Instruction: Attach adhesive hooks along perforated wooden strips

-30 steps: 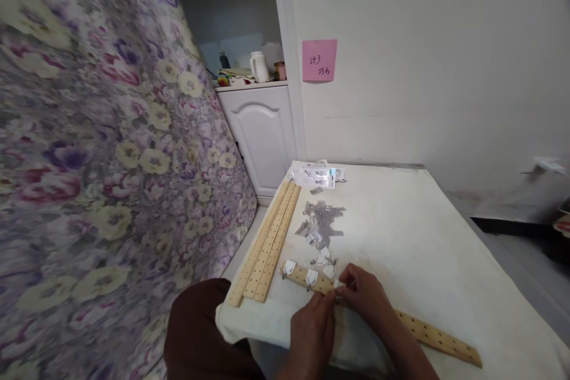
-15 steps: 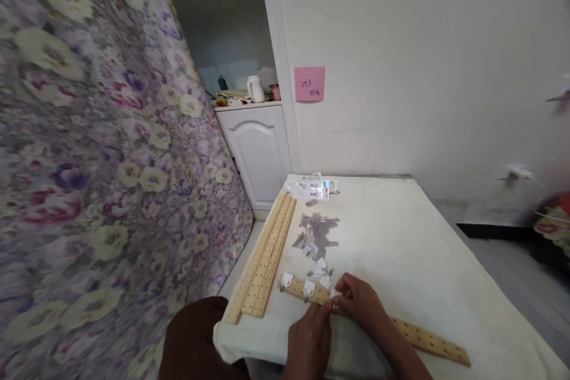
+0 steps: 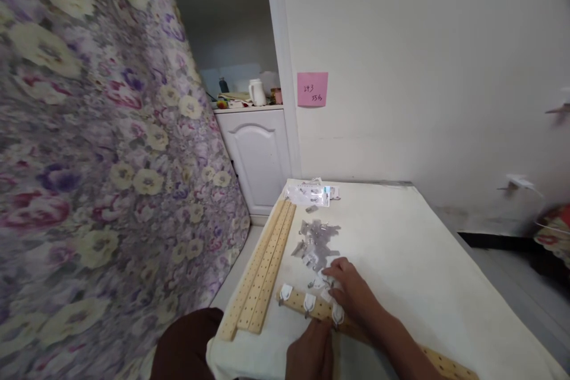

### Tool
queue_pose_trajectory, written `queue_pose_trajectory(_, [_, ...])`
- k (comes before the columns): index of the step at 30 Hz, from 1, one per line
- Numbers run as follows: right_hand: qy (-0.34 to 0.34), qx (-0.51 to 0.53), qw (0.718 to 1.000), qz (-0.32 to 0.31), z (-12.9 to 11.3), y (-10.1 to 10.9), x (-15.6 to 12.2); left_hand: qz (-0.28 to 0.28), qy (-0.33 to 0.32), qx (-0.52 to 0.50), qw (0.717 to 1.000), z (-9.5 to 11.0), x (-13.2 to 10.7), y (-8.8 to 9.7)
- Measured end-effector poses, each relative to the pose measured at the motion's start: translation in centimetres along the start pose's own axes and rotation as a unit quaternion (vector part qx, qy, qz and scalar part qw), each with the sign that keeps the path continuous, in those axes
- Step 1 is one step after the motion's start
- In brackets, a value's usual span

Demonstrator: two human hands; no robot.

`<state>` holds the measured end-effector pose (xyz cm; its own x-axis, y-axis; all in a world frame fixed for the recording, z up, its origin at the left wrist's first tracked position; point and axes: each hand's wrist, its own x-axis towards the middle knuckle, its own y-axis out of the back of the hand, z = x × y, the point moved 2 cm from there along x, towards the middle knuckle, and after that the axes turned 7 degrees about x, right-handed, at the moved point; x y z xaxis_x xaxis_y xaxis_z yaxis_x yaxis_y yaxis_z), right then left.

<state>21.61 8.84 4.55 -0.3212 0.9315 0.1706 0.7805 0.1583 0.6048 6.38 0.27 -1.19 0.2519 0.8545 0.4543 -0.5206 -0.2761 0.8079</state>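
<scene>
A perforated wooden strip (image 3: 439, 362) lies slantwise along the table's front edge. Three white hooks (image 3: 309, 301) sit on its left end. My left hand (image 3: 309, 351) is at the bottom of the view, with its fingers pressed together on the strip just below the third hook. My right hand (image 3: 350, 290) reaches over the strip. Its fingertips are drawn together on a small heap of loose white hooks (image 3: 321, 281), and what they pinch is hidden.
A white cloth-covered table (image 3: 401, 249) carries a stack of wooden strips (image 3: 262, 270), a pile of grey metal pieces (image 3: 317, 238) and a plastic packet (image 3: 309, 193). A flowered curtain (image 3: 98, 178) hangs at the left. A white cabinet (image 3: 258, 154) and a pink note (image 3: 312, 89) are behind.
My right hand has left the strip and moved up and left to the loose hooks. A third hook now sits on the strip. The view has tilted slightly upward.
</scene>
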Motion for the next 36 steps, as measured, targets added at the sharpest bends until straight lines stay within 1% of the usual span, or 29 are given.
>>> queue_pose_trajectory(3, [-0.032, -0.047, 0.998, -0.019, -0.3, -1.3, 1.4, -0.013, 0.009, 0.022, 1.0, -0.4, -0.3, -0.6])
queue_pose_trajectory(7, [-0.048, -0.069, 0.996, -0.035, -0.3, -2.3, 1.9, -0.039, 0.026, 0.046, 0.998, -0.6, -0.3, -1.1])
queue_pose_trajectory(11, [-0.036, -0.063, 0.996, -0.049, -0.3, -2.3, 1.8, -0.046, 0.038, 0.055, 0.997, -0.6, -0.3, -1.2])
queue_pose_trajectory(15, [-0.044, -0.105, 0.99, -0.079, -0.5, -2.4, 2.2, -0.029, 0.027, 0.045, 0.998, -0.5, -0.3, -1.0])
queue_pose_trajectory(19, [-0.038, -0.135, 0.983, -0.119, -1.1, -2.4, 2.8, -0.049, 0.031, 0.058, 0.997, -0.6, -0.4, -1.2])
queue_pose_trajectory(22, [-0.05, -0.143, 0.98, -0.126, -1.5, -2.5, 3.0, -0.035, 0.029, 0.05, 0.998, -0.7, -0.5, -1.3])
queue_pose_trajectory(24, [-0.053, -0.146, 0.982, -0.112, -1.6, -2.5, 2.9, -0.022, 0.029, 0.038, 0.999, -0.7, -0.5, -1.3])
queue_pose_trajectory(27, [-0.051, -0.153, 0.985, -0.068, -1.5, -2.4, 2.6, -0.012, 0.028, 0.023, 0.999, -0.6, -0.5, -1.0])
queue_pose_trajectory(29, [-0.054, -0.151, 0.986, -0.037, -1.0, -1.9, 2.3, -0.008, 0.025, 0.018, 0.999, -0.4, -0.4, -0.8])
queue_pose_trajectory(31, [-0.073, -0.142, 0.987, -0.005, 0.0, -1.0, 1.9, -0.002, 0.021, 0.015, 1.0, -0.3, -0.3, -0.5])
queue_pose_trajectory(33, [-0.112, -0.119, 0.986, 0.035, 1.3, 0.4, 1.5, 0.006, 0.008, 0.008, 1.0, -0.1, -0.1, -0.1])
queue_pose_trajectory(35, [-0.151, -0.078, 0.983, 0.07, 2.8, 1.9, 1.0, 0.0, -0.013, -0.005, 1.0, 0.1, 0.0, 0.4])
queue_pose_trajectory(36, [-0.161, -0.064, 0.982, 0.073, 3.5, 2.6, 0.8, -0.008, -0.02, -0.009, 1.0, 0.2, 0.0, 0.6])
